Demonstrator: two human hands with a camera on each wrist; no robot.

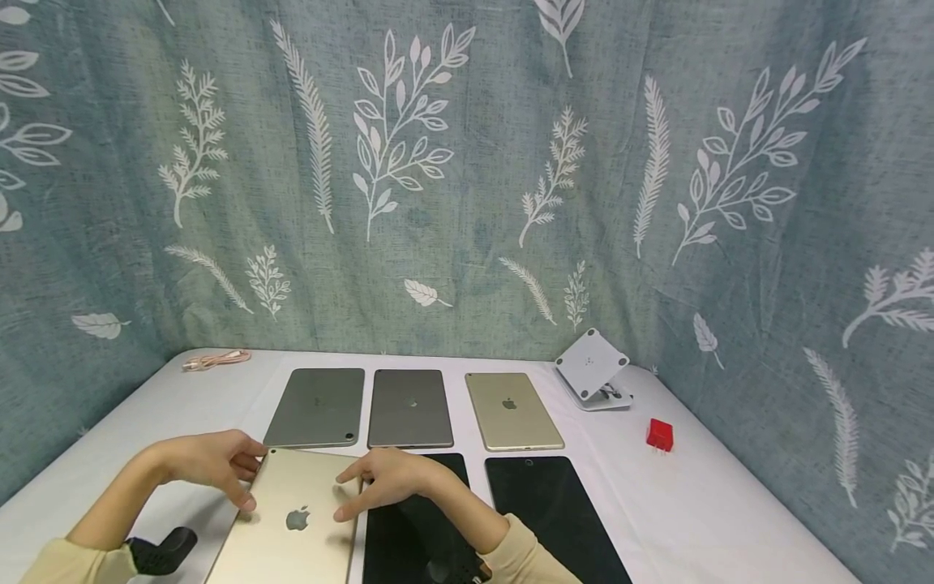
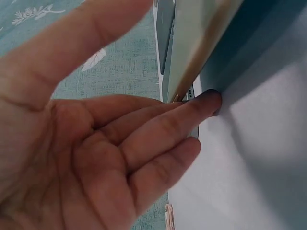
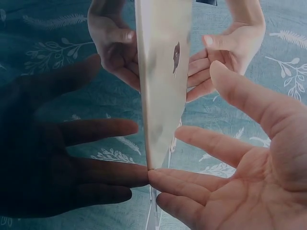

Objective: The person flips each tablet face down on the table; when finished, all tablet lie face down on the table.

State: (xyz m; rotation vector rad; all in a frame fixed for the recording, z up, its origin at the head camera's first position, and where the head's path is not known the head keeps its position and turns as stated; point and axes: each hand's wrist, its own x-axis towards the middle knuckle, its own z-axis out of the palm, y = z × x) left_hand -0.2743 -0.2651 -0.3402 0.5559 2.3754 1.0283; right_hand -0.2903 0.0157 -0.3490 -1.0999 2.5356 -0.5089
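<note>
A gold tablet [image 1: 295, 487], its logo side up, lies at the front left in the head view. My left hand [image 1: 212, 466] is at its upper left edge; in the left wrist view the fingers [image 2: 168, 124] reach to that edge and the thumb stands apart above. Across the tablet, my right hand [image 1: 394, 478] is over the right edge, fingers spread. In the right wrist view one fingertip [image 3: 156, 176] meets the tablet's edge, while the thumb [image 3: 240, 88] stands off it. Beneath the right wrist is a black-screened tablet [image 1: 387, 543], partly hidden by the forearm.
Two grey tablets [image 1: 319, 405] and a smaller gold tablet [image 1: 511, 405] make a back row. Another black-screened tablet [image 1: 547, 503] lies front right. A metal stand [image 1: 593, 369], a red plug adapter [image 1: 660, 435] and a coiled cable [image 1: 216, 359] lie farther out on the white table [image 1: 700, 503].
</note>
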